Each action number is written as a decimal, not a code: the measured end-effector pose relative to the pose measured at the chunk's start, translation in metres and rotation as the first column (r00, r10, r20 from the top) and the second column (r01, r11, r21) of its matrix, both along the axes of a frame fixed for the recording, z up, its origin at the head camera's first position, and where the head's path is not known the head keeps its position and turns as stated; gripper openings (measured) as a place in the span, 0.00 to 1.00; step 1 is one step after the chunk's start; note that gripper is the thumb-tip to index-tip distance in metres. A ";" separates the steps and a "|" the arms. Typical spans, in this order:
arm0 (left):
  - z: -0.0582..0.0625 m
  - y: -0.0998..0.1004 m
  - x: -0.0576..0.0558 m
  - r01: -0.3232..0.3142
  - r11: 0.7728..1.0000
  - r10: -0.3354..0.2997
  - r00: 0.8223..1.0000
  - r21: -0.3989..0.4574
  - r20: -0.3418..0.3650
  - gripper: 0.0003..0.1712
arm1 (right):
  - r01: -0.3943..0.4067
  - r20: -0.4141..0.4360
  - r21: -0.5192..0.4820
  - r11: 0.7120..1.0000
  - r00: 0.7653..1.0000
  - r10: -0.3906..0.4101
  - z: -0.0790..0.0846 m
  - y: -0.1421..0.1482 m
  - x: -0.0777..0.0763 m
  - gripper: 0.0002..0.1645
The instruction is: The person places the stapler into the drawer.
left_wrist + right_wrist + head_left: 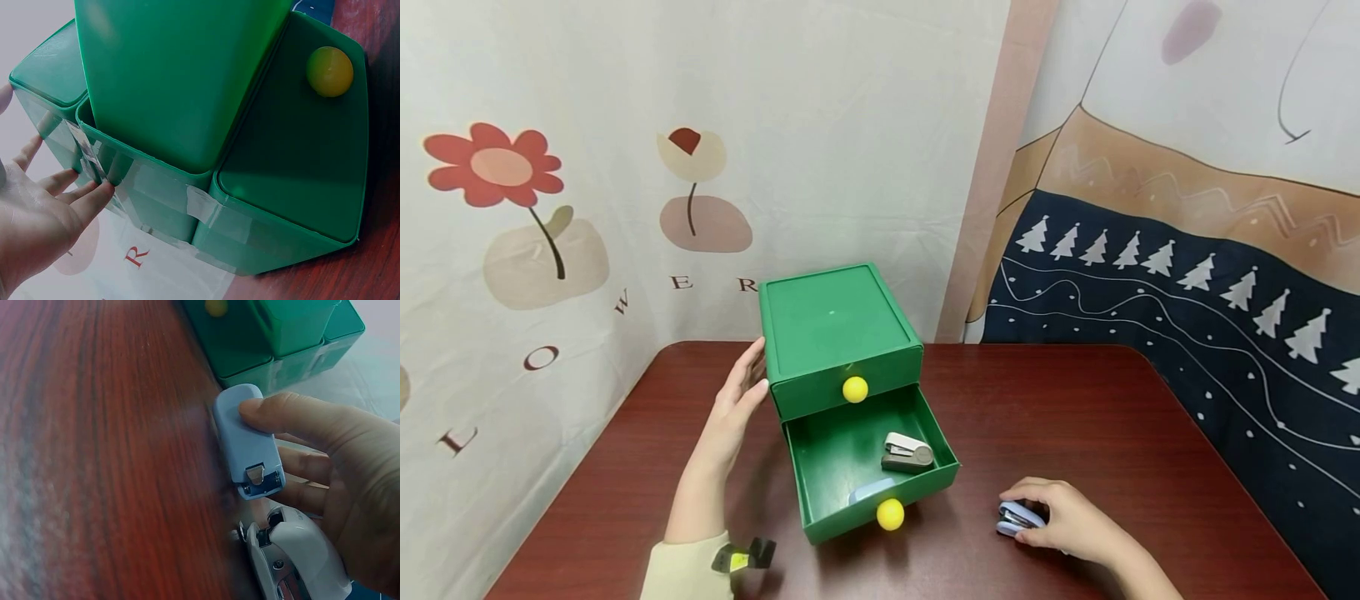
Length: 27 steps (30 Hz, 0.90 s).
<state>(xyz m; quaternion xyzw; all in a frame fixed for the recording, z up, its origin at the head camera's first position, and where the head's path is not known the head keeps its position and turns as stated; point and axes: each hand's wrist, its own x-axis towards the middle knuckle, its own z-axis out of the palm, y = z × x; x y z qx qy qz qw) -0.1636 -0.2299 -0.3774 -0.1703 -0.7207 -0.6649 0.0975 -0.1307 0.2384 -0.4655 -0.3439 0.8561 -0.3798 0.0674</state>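
A green drawer cabinet [838,321] stands on the table, its lower drawer [820,454] pulled out. Inside that drawer lie a white and grey stapler [908,453] and a light blue object [871,490], partly hidden by the front wall. My left hand [741,408] rests its extended fingertips against the cabinet's left side; the left wrist view shows them on the taped green wall [156,194]. Low over the table, right of the drawer, my right hand [1071,517] pinches a light blue stapler [247,440] between thumb and fingers. Below the palm is a white stapler [306,556], mostly hidden in the head view.
Yellow ball knobs stick out from the upper drawer [855,389] and the lower drawer front. The reddish-brown tabletop [1037,417] extends around the cabinet. A printed curtain [850,150] hangs behind the table. A black and yellow strap piece [743,556] sits by the left sleeve.
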 end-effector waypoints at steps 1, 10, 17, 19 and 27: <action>0.000 0.000 0.000 0.000 1.000 0.000 1.000 0.000 -0.001 0.31 | 0.002 -0.006 -0.008 1.000 1.000 -0.002 0.000 0.000 0.000 0.22; -0.001 0.000 -0.001 0.002 1.000 -0.002 1.000 0.009 -0.008 0.31 | 0.078 -0.119 -0.071 0.994 0.989 -0.086 0.007 -0.006 0.001 0.22; -0.001 -0.001 0.000 0.003 1.000 -0.003 1.000 0.005 -0.013 0.31 | 0.102 -0.194 -0.165 0.981 0.972 -0.133 0.015 -0.015 -0.001 0.23; -0.001 -0.001 0.000 0.002 1.000 -0.002 1.000 0.001 -0.011 0.31 | 0.124 -0.192 -0.173 0.977 0.969 -0.157 0.020 -0.019 -0.002 0.24; -0.001 0.000 0.000 0.004 1.000 -0.004 1.000 -0.006 -0.009 0.31 | 0.150 -0.244 -0.235 0.960 0.947 -0.207 0.040 -0.032 -0.004 0.30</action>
